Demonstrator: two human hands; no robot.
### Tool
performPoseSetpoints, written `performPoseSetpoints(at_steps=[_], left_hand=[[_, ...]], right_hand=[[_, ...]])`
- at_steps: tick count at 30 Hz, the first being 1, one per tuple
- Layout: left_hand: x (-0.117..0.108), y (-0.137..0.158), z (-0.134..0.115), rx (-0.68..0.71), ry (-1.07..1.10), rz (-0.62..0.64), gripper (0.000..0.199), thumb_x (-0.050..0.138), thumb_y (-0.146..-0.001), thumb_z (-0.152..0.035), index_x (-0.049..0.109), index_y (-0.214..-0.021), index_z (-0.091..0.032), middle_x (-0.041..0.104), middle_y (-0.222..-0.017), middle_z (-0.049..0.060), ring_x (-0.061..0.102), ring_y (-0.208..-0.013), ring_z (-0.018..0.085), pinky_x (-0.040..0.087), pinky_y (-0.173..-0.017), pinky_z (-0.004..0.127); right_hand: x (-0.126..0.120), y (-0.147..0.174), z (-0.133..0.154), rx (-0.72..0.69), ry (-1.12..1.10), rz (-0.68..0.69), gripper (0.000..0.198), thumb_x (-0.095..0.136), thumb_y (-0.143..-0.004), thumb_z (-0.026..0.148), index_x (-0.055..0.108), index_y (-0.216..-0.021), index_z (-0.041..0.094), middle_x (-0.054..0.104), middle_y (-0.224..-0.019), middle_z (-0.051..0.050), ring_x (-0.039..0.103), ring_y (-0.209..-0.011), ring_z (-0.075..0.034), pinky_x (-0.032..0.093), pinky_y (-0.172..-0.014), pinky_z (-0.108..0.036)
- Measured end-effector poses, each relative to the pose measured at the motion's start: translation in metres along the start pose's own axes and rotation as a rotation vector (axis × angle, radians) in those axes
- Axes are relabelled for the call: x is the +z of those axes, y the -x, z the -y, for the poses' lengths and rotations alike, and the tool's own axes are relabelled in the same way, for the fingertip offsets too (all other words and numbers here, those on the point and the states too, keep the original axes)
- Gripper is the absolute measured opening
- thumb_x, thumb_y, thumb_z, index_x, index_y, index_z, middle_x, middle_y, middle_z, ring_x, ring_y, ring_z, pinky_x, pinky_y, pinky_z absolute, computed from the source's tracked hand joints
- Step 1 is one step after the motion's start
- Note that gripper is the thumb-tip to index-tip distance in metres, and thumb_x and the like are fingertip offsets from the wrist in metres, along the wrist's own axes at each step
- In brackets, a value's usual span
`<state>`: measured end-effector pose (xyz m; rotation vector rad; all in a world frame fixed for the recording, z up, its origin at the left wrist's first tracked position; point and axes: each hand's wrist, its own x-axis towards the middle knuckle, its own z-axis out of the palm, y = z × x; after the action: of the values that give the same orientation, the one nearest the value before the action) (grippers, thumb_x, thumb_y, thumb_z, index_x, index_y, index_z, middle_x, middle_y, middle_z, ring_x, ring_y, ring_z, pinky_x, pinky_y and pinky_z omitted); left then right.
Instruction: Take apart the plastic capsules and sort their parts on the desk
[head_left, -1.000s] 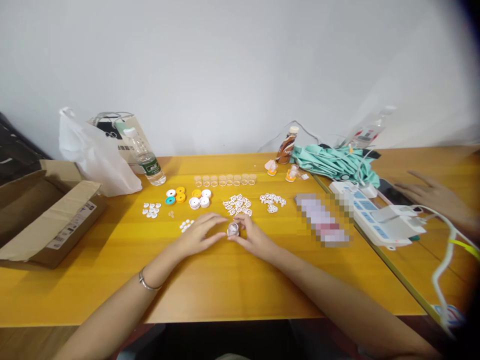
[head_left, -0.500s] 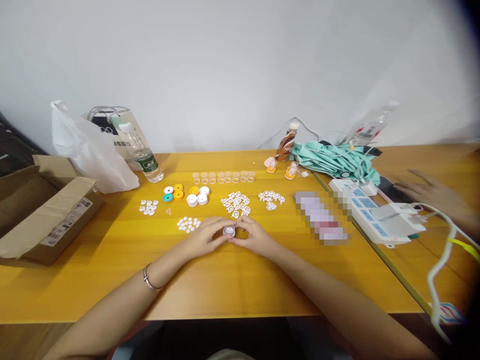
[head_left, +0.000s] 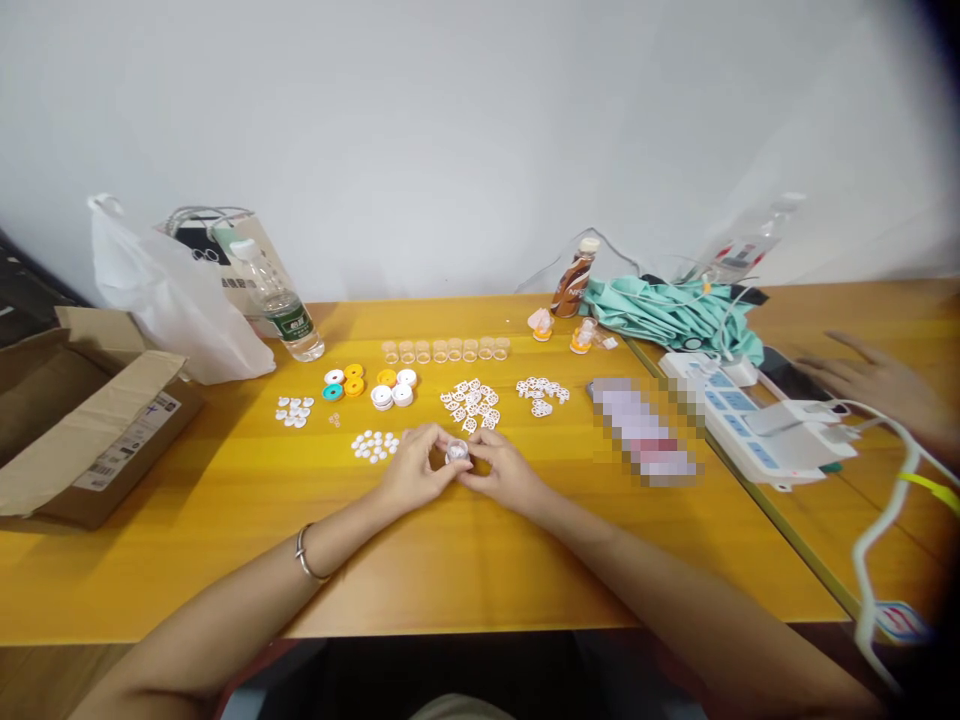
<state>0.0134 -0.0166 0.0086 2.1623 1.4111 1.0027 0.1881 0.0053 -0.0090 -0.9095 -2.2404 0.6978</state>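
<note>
Between my fingertips is a small clear round cup (head_left: 457, 452) with something white inside it. My left hand (head_left: 415, 472) grips it from the left, thumb at the near side. My right hand (head_left: 504, 474) pinches it from the right. Just beyond lie white openwork plastic pieces (head_left: 471, 403), with more small white pieces (head_left: 541, 391) to their right. White round buttons (head_left: 374, 446) sit left of my left hand. Farther back is a row of clear cups (head_left: 445, 350). Orange, white and teal round caps (head_left: 394, 389) stand at the left.
At the left are an open cardboard box (head_left: 135, 450), a white plastic bag (head_left: 172, 290) and a water bottle (head_left: 285, 315). To the right are a blurred-out flat object (head_left: 641, 430), a power strip (head_left: 739, 420), a green folded cloth (head_left: 667, 315), a brown bottle (head_left: 575, 280) and another person's hand (head_left: 855, 370).
My left fingers have shifted slightly around the clear cup, which now shows more of its side. My right hand has barely moved. The whole view has shifted a little.
</note>
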Motion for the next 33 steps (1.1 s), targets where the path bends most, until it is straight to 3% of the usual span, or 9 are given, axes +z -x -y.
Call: performPoseSetpoints(at_steps=[3,8,13,15,18,22,25,30,33], left_hand=[[-0.003,-0.001,0.002,-0.01,-0.005,0.012,0.031,0.067,-0.07,-0.044,0.054,-0.08,-0.018,0.061,-0.079,0.002,0.056,-0.077,0.018,0.042,-0.077,0.035],[-0.014,0.002,0.001,0.232,0.196,0.235,0.055,0.054,-0.084,-0.031,0.03,-0.132,-0.021,0.042,-0.132,0.012,0.041,-0.121,0.023,0.036,-0.099,0.039],[-0.014,0.005,0.002,0.162,0.079,0.151,0.056,0.06,-0.079,-0.038,0.038,-0.128,-0.022,0.055,-0.105,0.009,0.053,-0.098,0.023,0.043,-0.088,0.041],[-0.014,0.005,0.003,0.157,0.072,0.128,0.072,0.067,-0.072,-0.041,0.031,-0.132,-0.022,0.052,-0.109,0.011,0.052,-0.101,0.025,0.043,-0.089,0.043],[-0.014,0.006,0.001,0.248,0.133,0.214,0.066,0.055,-0.083,-0.033,0.02,-0.138,-0.023,0.043,-0.127,0.013,0.044,-0.116,0.024,0.037,-0.099,0.042],[-0.013,0.007,0.0,0.205,0.054,0.154,0.062,0.055,-0.083,-0.036,0.025,-0.135,-0.025,0.052,-0.117,0.011,0.05,-0.108,0.025,0.039,-0.095,0.044],[-0.013,0.007,-0.001,0.206,0.025,0.16,0.072,0.06,-0.079,-0.039,0.02,-0.137,-0.022,0.042,-0.129,0.014,0.041,-0.118,0.028,0.035,-0.099,0.045],[-0.012,0.008,-0.001,0.196,-0.008,0.179,0.052,0.05,-0.086,-0.034,0.03,-0.133,-0.023,0.05,-0.119,0.012,0.048,-0.111,0.025,0.038,-0.095,0.043],[-0.013,0.007,-0.001,0.183,-0.018,0.151,0.066,0.059,-0.079,-0.042,0.029,-0.134,-0.023,0.045,-0.125,0.013,0.043,-0.116,0.028,0.037,-0.096,0.045]], right_hand=[[0.001,0.0,0.0,0.023,-0.016,-0.01,0.009,0.067,-0.071,0.021,0.064,-0.079,0.019,0.052,-0.078,-0.002,0.051,-0.076,-0.015,0.042,-0.069,-0.027],[0.001,0.0,0.0,0.023,-0.053,-0.021,0.014,0.069,-0.07,0.025,0.065,-0.081,0.019,0.056,-0.081,-0.003,0.054,-0.08,-0.017,0.044,-0.072,-0.03],[-0.001,0.0,0.001,0.01,-0.065,-0.005,0.016,0.069,-0.07,0.027,0.066,-0.083,0.018,0.057,-0.08,-0.003,0.054,-0.077,-0.017,0.044,-0.072,-0.029],[-0.001,0.0,0.002,0.013,-0.07,0.007,0.019,0.071,-0.068,0.03,0.067,-0.083,0.018,0.056,-0.078,-0.003,0.054,-0.075,-0.016,0.044,-0.07,-0.029],[-0.002,0.0,0.002,0.017,-0.07,-0.003,0.016,0.07,-0.07,0.029,0.066,-0.081,0.018,0.057,-0.081,-0.003,0.054,-0.078,-0.017,0.044,-0.072,-0.03],[-0.002,0.0,0.002,0.021,-0.077,-0.008,0.014,0.069,-0.07,0.026,0.065,-0.081,0.018,0.056,-0.08,-0.003,0.054,-0.079,-0.017,0.044,-0.073,-0.03],[-0.001,0.0,0.001,0.033,-0.093,-0.017,0.016,0.071,-0.068,0.026,0.063,-0.08,0.017,0.056,-0.079,-0.003,0.053,-0.077,-0.017,0.044,-0.071,-0.029],[0.0,0.0,-0.001,0.047,-0.088,-0.032,0.014,0.068,-0.071,0.025,0.06,-0.08,0.018,0.056,-0.08,-0.003,0.053,-0.078,-0.017,0.043,-0.071,-0.03],[0.0,-0.001,-0.001,0.062,-0.094,-0.029,0.017,0.071,-0.069,0.026,0.06,-0.08,0.018,0.055,-0.079,-0.002,0.052,-0.076,-0.017,0.043,-0.07,-0.029]])
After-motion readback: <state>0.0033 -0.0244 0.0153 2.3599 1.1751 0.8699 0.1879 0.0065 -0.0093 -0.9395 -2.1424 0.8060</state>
